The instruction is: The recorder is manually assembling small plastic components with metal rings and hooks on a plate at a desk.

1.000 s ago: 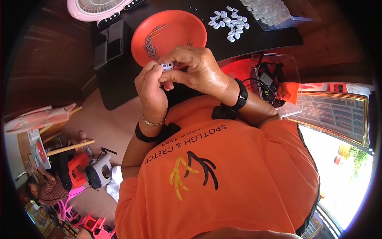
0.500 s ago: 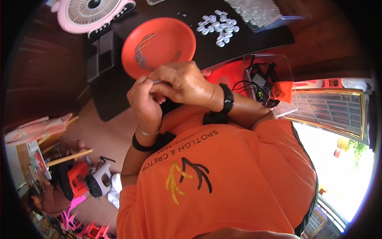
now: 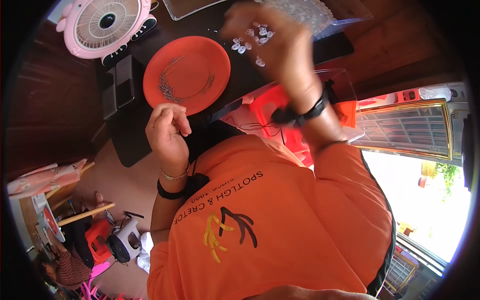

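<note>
The left hand (image 3: 168,137), fingers (image 3: 161,113) loosely curled, grip unclear, is beside a round orange plate (image 3: 197,62), while the right hand (image 3: 289,52), too blurred to tell its grip, is over small white oval pieces (image 3: 263,40) on a black desk (image 3: 129,145).

Left fingers (image 3: 166,116) curled, right hand (image 3: 286,49) outstretched

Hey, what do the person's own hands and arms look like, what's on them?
The left hand is gloveless, with a thin metallic-looking bracelet and a black band at the wrist. The right hand, blurred, is also bare, with a black strap at its wrist. Short orange sleeves leave both forearms uncovered.
</note>
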{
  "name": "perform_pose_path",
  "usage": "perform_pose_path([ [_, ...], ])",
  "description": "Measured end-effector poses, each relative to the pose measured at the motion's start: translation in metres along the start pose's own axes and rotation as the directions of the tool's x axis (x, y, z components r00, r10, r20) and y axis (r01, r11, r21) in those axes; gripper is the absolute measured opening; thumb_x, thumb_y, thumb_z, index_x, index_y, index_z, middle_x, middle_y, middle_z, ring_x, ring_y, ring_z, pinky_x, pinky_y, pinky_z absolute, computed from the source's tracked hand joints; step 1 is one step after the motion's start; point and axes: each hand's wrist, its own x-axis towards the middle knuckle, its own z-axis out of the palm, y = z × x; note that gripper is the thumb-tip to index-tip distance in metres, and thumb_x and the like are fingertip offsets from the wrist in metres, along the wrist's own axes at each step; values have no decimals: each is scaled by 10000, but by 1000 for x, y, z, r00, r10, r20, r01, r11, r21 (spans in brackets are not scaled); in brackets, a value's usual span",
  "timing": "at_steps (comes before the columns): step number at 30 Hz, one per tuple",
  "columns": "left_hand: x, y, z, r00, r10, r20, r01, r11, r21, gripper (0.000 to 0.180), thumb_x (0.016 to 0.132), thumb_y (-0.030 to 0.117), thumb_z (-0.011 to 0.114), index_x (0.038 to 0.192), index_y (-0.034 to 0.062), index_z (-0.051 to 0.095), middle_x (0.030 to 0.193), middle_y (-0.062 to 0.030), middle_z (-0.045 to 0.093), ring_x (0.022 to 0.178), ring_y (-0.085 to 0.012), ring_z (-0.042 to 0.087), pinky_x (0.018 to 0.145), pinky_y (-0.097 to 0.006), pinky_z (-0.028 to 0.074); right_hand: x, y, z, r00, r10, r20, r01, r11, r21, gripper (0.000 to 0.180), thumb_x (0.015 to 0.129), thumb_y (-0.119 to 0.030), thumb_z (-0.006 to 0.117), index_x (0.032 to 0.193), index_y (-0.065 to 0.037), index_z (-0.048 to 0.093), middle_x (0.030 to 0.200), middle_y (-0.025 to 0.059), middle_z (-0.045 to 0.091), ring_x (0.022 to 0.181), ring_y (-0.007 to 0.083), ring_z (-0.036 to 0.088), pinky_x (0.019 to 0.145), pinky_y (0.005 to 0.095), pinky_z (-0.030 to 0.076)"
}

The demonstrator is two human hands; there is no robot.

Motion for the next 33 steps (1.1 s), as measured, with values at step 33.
perform_pose_path([
  [33, -2, 4, 3, 968, -197, 157, 190, 980, 55, 256, 889, 173, 447, 784, 6, 611, 592, -10, 513, 503, -81, 455, 475, -214, 322, 13, 132, 60, 496, 259, 829, 73, 939, -337, 168, 749, -158, 547, 813, -42, 652, 751, 183, 637, 775, 375, 617, 700, 464, 474],
])
